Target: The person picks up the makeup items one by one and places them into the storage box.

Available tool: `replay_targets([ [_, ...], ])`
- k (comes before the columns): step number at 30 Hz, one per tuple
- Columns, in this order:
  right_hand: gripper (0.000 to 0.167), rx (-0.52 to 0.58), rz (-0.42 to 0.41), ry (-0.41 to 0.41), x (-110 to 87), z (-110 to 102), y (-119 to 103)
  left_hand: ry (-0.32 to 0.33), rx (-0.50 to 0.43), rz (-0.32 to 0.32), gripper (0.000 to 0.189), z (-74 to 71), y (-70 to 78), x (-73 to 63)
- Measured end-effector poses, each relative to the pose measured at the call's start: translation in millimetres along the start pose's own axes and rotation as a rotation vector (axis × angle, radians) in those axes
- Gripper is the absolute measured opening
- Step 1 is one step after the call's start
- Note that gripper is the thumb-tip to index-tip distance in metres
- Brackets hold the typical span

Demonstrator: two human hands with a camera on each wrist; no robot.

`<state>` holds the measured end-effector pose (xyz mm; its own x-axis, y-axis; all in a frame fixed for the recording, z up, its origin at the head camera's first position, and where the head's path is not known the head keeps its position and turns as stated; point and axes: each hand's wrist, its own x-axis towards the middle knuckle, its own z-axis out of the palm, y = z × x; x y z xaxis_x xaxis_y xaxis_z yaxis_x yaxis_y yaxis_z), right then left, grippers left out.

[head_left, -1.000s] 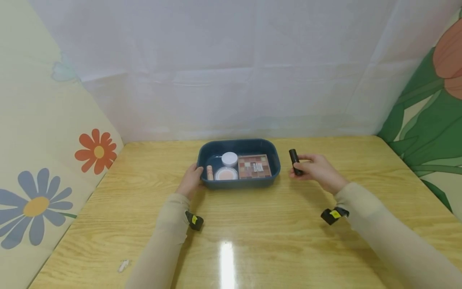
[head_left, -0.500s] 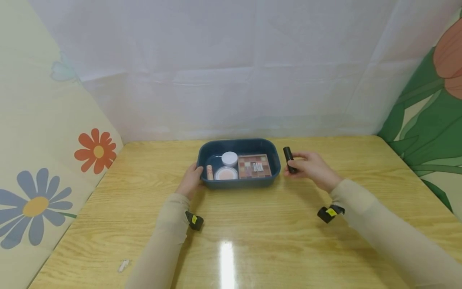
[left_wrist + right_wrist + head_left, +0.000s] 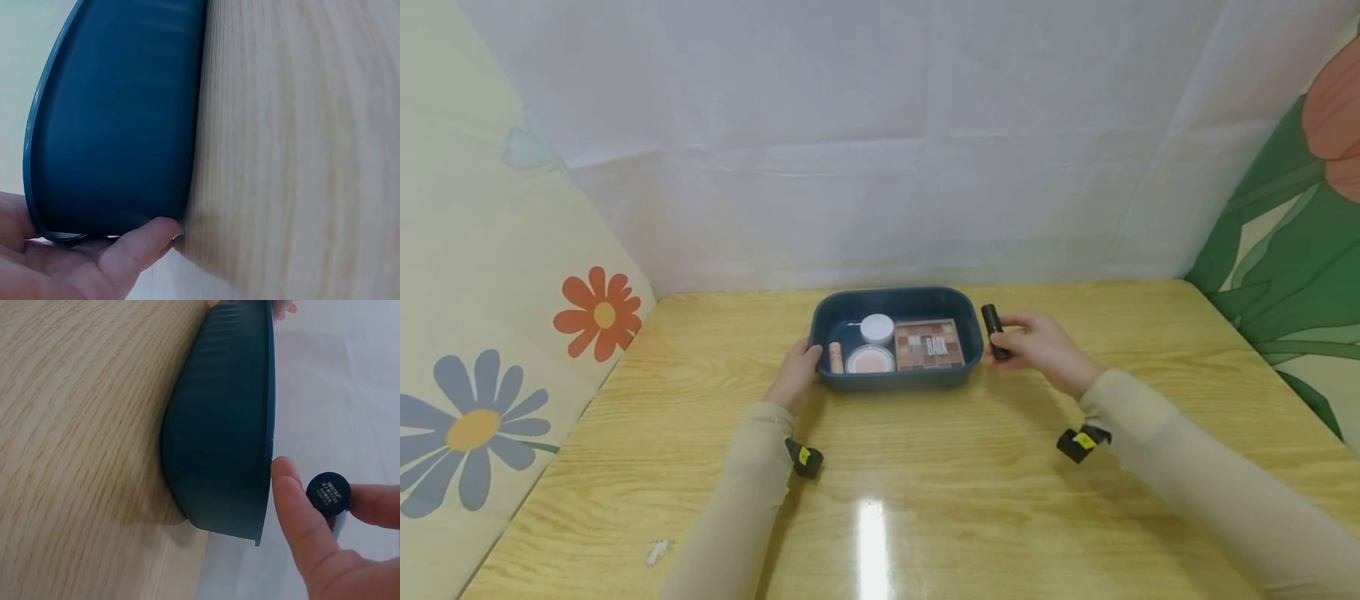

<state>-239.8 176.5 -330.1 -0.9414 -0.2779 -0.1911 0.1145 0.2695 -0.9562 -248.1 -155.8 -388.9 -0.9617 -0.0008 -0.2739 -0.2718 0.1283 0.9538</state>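
A dark blue plastic basin (image 3: pixel 895 383) stands on the wooden table. My left hand (image 3: pixel 793 377) grips its left end, thumb at the rim; the left wrist view shows fingers (image 3: pixel 140 250) against the basin's outer wall. Just off the basin's right end, my right hand (image 3: pixel 1041 350) pinches a black lipstick tube (image 3: pixel 992 325), tilted. The right wrist view shows the tube's round end (image 3: pixel 329 494) with small print between finger and thumb. Inside the basin lie an eyeshadow palette (image 3: pixel 928 344), a round white-lidded jar (image 3: pixel 877 328), a round compact (image 3: pixel 870 361) and a small peach-coloured tube (image 3: pixel 836 358).
The light wooden table (image 3: pixel 880 467) has a pale worn spot (image 3: pixel 657 551) at front left. Behind it hangs a white cloth (image 3: pixel 850 167); flower-patterned panels flank both sides. Each wrist carries a small black camera (image 3: pixel 1078 443).
My right hand has moved left with the lipstick tube, from clear of the basin to close beside its right rim. The left hand and the basin have stayed in place.
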Motion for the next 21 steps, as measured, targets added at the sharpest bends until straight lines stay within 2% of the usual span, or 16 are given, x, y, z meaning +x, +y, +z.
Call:
replay_targets([
  [21,0.055,-0.053,0.001,-0.021,2.3,12,-6,0.006,-0.012,0.011,0.047,0.3,-0.9,1.4],
])
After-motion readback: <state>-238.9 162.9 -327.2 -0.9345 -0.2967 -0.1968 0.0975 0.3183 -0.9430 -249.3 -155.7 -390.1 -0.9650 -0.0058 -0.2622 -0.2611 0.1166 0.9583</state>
